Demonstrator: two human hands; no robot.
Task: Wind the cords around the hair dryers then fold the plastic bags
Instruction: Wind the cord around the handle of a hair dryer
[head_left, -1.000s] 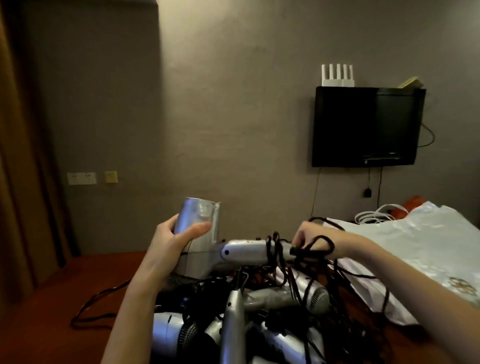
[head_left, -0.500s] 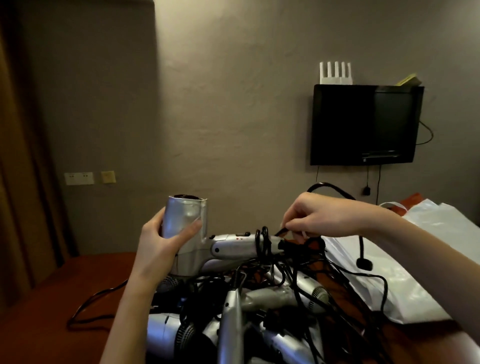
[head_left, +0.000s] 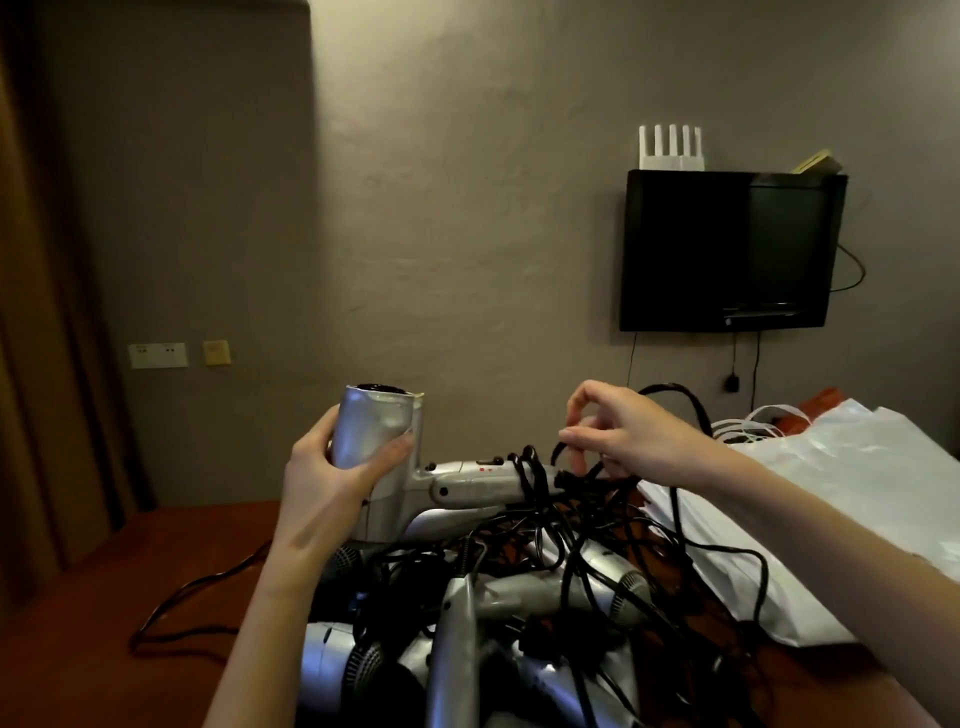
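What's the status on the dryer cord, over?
Left hand grips held dryer by its barrel. Right hand pinches cord, a few turns on handle. Tangled dryer pile beneath.

Glossy silver plastic hair dryer, matt black cord, crinkled white plastic bags.

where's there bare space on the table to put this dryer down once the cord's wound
The bare reddish-brown tabletop on the left, between the left hand and the wall, crossed only by one loose black cord. Straight ahead is crowded: a heap of silver hair dryers in tangled cords. On the right, white plastic bags cover the surface.
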